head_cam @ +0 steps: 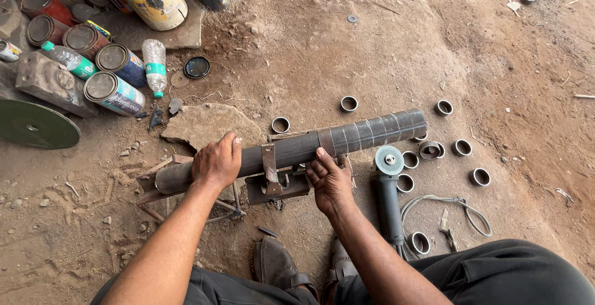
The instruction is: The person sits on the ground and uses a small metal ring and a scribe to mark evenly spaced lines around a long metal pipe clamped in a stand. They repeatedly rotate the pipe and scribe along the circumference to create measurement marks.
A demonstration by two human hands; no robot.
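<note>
A long dark steel pipe [359,135] lies across a small metal clamp stand [276,184] on the dirt floor, its right part marked with pale rings. My left hand [217,161] grips the pipe near its left end. At the pipe's middle, beside the clamp bracket, my right hand [330,181] holds the pipe from below with the thumb up on it. An angle grinder [388,190] with a grey disc lies on the ground just right of my right hand, nobody holding it.
Several short cut pipe rings [461,148] are scattered on the ground right of the pipe. Paint tins [114,93], plastic bottles [154,65] and a green disc [36,125] crowd the upper left. A flat stone [207,125] lies behind the pipe. The grinder's cable [462,209] loops at right. My sandalled feet [279,268] are below the stand.
</note>
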